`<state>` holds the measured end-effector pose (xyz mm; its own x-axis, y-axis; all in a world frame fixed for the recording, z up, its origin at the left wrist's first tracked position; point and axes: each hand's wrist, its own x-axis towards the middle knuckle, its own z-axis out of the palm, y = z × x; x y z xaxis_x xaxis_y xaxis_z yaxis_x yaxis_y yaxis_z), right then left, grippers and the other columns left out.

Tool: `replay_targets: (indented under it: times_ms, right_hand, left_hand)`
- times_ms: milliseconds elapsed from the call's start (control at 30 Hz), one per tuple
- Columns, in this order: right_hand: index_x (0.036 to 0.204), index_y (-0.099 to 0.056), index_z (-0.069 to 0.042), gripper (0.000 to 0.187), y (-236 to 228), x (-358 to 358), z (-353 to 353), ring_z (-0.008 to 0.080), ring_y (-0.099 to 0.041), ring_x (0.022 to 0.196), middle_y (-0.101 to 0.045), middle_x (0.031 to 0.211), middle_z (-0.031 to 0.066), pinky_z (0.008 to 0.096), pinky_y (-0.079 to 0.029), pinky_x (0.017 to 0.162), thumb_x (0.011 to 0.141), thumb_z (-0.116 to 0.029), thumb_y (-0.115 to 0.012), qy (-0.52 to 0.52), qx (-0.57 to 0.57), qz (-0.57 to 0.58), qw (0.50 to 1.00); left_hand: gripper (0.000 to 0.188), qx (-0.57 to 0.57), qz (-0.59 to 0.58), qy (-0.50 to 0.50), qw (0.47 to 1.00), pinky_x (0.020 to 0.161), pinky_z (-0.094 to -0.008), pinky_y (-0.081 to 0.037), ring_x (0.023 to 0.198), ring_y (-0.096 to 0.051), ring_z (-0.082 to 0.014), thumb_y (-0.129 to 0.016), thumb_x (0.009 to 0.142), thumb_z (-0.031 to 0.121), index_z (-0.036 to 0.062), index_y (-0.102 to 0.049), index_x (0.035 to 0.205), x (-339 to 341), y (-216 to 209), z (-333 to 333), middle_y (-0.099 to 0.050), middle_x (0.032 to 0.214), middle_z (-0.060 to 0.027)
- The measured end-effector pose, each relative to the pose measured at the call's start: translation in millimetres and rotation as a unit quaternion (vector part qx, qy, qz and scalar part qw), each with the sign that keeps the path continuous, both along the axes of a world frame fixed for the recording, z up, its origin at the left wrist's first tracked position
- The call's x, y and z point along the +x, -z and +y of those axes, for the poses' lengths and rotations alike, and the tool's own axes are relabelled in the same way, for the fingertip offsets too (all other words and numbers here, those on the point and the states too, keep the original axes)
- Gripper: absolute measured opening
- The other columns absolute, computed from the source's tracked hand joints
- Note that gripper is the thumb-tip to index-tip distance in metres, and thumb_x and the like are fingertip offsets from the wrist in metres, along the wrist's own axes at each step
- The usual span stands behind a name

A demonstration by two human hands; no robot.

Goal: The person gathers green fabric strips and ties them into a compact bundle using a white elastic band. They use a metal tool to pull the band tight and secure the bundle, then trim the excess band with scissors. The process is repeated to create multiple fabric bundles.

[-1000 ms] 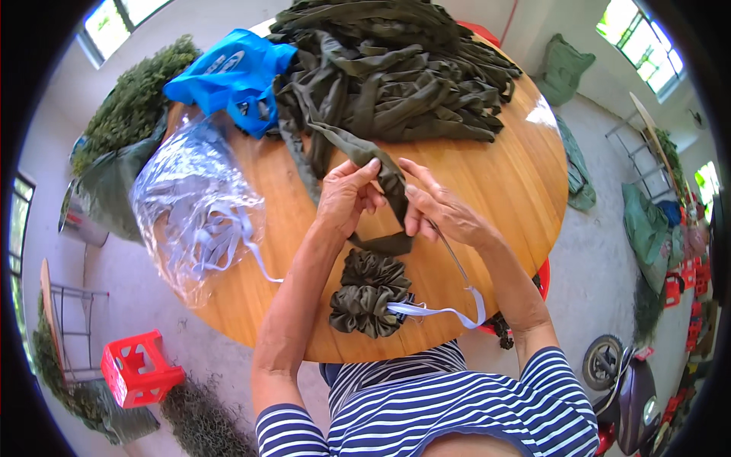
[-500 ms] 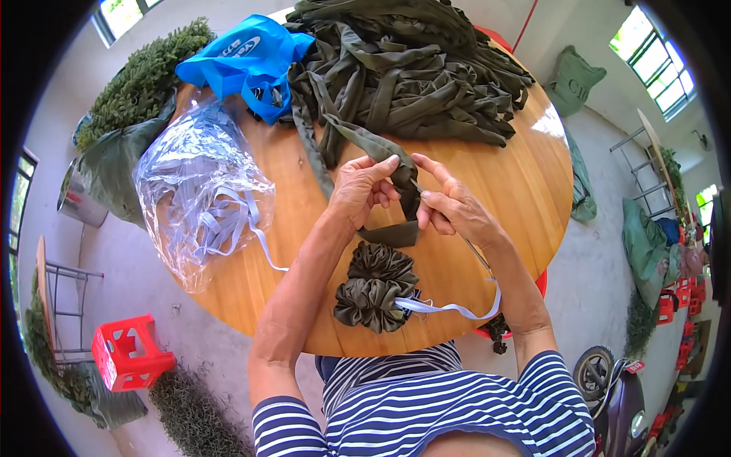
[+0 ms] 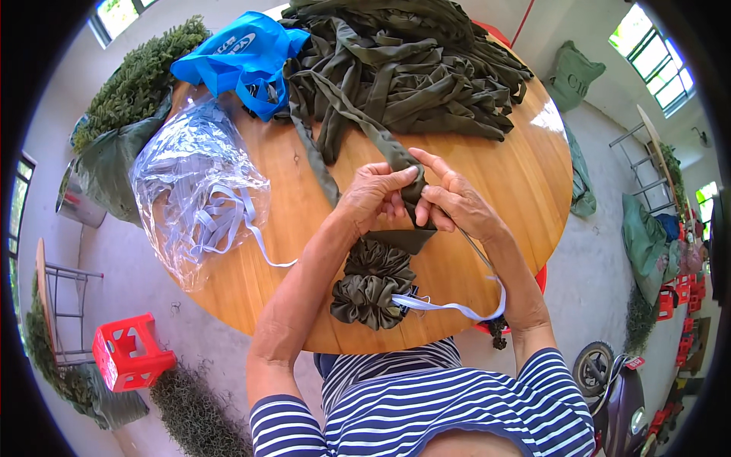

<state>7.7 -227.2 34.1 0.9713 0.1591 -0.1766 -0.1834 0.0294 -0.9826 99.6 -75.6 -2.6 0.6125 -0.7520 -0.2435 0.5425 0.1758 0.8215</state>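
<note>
In the head view, the left hand [image 3: 375, 196] is pinching an olive strip [image 3: 373, 135] between thumb and fingers, above the near middle of the tabletop [image 3: 525, 198]; the fingertips beneath are partly hiding behind the cloth. The right hand [image 3: 463, 207] is grasping a thin rod [image 3: 475, 248] just beside it, index finger reaching toward the strip; the rod's far end is disappearing among the fingers and cloth, so whether it is sitting inside the strip is impossible to tell. The strip is running far and left into a heap of olive fabric [image 3: 426, 91], where its other end is getting lost; the heap's far edge is running out of the picture. Nearer the person, two gathered olive bundles [image 3: 371, 298] are lying together, the farther one partly covered by the left wrist. A pale band [image 3: 457, 310] is trailing rightward from the nearer one and curving up beside the right forearm, where its joining to the rod is too small to make out. At left, a clear plastic bag [image 3: 183, 164] is blurring the pale bands inside with its glare, and a blue bag [image 3: 228, 59] is lying farther off, its contents hidden.
</note>
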Motion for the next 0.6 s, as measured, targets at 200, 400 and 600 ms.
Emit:
replay_targets:
  times_ms: [200, 400, 600]
  right_hand:
    - [0.136, -0.02, -0.006, 0.053, -2, -3, -5, 0.0023, -0.037, 0.044, -0.052, 0.062, 0.0019, 0.0162, -0.032, 0.044, 0.089, -0.016, -0.042, -0.045, -0.145, -0.034, 0.988]
    - [0.131, -0.031, -0.004, 0.047, 1, 3, 7, 0.0024, -0.032, 0.043, -0.035, 0.05, -0.0057, 0.0183, -0.026, 0.041, 0.087, -0.016, -0.042, 0.071, -0.089, -0.071, 0.991]
    - [0.121, -0.044, -0.002, 0.038, -5, 3, 4, 0.0011, -0.031, 0.041, -0.041, 0.054, -0.006, 0.0172, -0.022, 0.039, 0.089, -0.022, -0.043, 0.057, -0.039, -0.064, 0.996]
  left_hand:
    - [0.012, -0.054, -0.004, -0.165, 0.985, 0.034, -0.0207, -0.039, 0.042, -0.054, -0.0117, -0.063, 0.08, 0.017, 0.0061, -0.059, 0.081, 30, -7, 22, -0.062, 0.068, -0.005]
    - [0.015, 0.012, -0.048, 0.01, 0.999, 0.039, -0.0217, -0.044, 0.045, -0.056, -0.013, -0.065, 0.079, 0.019, 0.0049, -0.06, 0.077, 6, -2, 5, -0.063, 0.071, -0.0066]
    - [0.03, -0.016, -0.036, -0.012, 0.999, 0.04, -0.0207, -0.046, 0.048, -0.057, -0.0132, -0.056, 0.085, 0.028, 0.0001, -0.055, 0.097, 26, -22, 26, -0.062, 0.085, -0.0088]
